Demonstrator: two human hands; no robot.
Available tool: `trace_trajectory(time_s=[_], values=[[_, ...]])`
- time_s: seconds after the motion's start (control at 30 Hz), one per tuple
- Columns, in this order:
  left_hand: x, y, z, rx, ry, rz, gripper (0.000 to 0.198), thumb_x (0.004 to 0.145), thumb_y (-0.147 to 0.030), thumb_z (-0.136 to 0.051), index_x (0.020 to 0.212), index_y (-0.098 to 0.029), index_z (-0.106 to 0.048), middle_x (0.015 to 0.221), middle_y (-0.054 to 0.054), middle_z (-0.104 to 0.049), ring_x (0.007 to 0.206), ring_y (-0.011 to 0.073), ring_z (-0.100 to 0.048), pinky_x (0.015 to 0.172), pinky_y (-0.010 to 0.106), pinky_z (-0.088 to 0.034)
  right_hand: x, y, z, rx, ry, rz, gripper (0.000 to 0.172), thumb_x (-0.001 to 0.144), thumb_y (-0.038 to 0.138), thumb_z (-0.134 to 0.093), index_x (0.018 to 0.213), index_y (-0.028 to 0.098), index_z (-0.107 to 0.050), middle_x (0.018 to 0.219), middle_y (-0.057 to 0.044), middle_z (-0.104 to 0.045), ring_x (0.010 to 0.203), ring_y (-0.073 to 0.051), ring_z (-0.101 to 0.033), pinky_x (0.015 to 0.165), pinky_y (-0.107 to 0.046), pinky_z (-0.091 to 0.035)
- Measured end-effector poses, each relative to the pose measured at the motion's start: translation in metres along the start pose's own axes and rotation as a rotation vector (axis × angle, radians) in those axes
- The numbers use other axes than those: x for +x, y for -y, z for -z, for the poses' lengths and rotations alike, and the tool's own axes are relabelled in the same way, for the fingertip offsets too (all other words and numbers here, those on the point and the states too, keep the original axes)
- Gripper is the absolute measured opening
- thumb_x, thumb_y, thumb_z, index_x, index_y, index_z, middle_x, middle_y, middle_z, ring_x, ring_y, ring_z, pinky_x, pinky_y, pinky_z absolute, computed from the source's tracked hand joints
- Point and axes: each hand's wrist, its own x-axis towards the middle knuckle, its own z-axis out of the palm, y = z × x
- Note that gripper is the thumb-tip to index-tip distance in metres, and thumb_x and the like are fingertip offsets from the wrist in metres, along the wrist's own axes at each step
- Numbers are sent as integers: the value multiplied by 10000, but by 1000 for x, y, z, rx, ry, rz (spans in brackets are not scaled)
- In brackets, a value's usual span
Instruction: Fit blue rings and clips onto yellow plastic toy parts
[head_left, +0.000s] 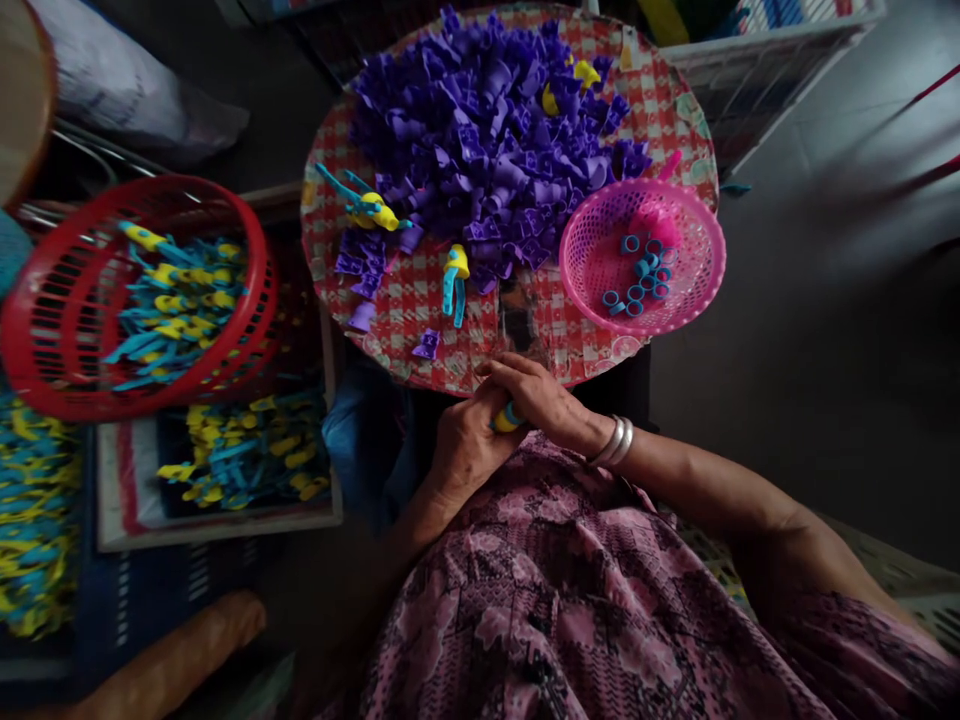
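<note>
1. Head view looks down on the left hand (pixel 469 450) and the right hand (pixel 540 392), held close together at the near edge of the bench.
2. Both hands are shut around one small yellow and blue piece (pixel 508 418). The left hand curls around it from below. The right hand lies over the top, and its fingers wrap across.
3. Only a short bit of the piece shows, between the two hands. Most of it is hidden, so its full length is hard to see. The part that shows points up and to the right, away from the person's lap.
4. The piece touches both hands, so neither hand is far from it. The right hand covers more of it from above.
5. Two silver bangles (pixel 615 440) sit on the right wrist, just behind the right hand.
6. The hands are over a pink patterned cloth (pixel 555 600) that covers the lap.
7. Just past the hands, the round bench (pixel 409 305) has a red and white check top. It holds a big pile of purple parts (pixel 480 150) and two more yellow and blue pieces (pixel 454 280).
8. A pink basket (pixel 645 185) on the bench holds blue rings (pixel 637 280).
9. Off to the left, a red basket (pixel 266 280) is full of yellow and blue pieces (pixel 180 300).
</note>
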Motion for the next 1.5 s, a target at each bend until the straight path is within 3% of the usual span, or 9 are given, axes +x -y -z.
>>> trace_trajectory(time_s=[0.23,0.33,0.53,0.8,1.07,1.2,1.3,1.37,1.5], values=[[1,13,-19,143,-41,-76,61,782,-235,-763,822,-206,-727,740,57,-759,689,219,-729,685,292,-502,-8,-12,-9,119,-125,-106,191,1007,214,-500,1058,236,-683,904,8,-715,834,-156,-646,815,-275,-552],[7,8,-20,70,-34,-60,116,783,-244,-771,889,-199,-754,800,60,-783,719,217,-735,697,294,-515,-7,-2,-8,208,-136,-167,138,1028,333,-562,996,234,-653,887,11,-684,826,-150,-630,829,-277,-537],[16,-12,-5,-311,69,59,188,776,-360,-832,772,-208,-720,741,2,-736,692,160,-656,683,259,-540,-13,17,4,433,-95,-274,524,1010,723,-565,1067,220,-699,857,3,-652,770,-160,-624,776,-309,-541],[14,-13,-7,-426,75,148,259,683,-383,-918,756,-199,-750,714,-12,-716,649,137,-626,647,237,-550,-23,-5,5,489,-107,-320,468,1018,678,-575,1049,239,-735,964,-22,-771,993,-212,-722,981,-358,-576],[12,-4,-9,-510,63,161,217,687,-334,-913,771,-194,-771,756,1,-732,688,141,-629,662,249,-543,-25,-9,2,456,-107,-274,457,1011,646,-590,1097,220,-731,1034,-35,-781,1069,-216,-715,1019,-360,-569],[13,2,-12,-594,55,204,250,649,-325,-953,756,-193,-769,726,-10,-719,664,125,-613,647,239,-529,-25,-16,2,417,-111,-239,461,1006,656,-571,1104,229,-715,1050,-36,-774,1065,-219,-710,991,-361,-576],[20,7,-6,-735,77,295,295,640,-342,-968,799,-191,-771,672,-26,-685,549,80,-518,530,203,-428,-23,-29,7,315,-158,-200,451,1012,649,-546,1173,249,-679,1058,-30,-759,949,-203,-712,866,-344,-587],[26,9,2,-872,94,366,352,632,-376,-968,861,-187,-779,705,-20,-689,520,60,-477,477,183,-357,-22,-40,13,164,-213,-141,399,1022,596,-545,1202,258,-657,1043,-28,-753,884,-193,-703,807,-331,-576],[35,15,15,-1029,94,452,505,583,-369,-993,1007,-174,-801,828,-2,-700,568,60,-546,462,162,-356,-19,-57,25,-320,-280,103,263,1044,385,-523,1234,263,-658,1100,-54,-772,987,-217,-718,915,-368,-571]])
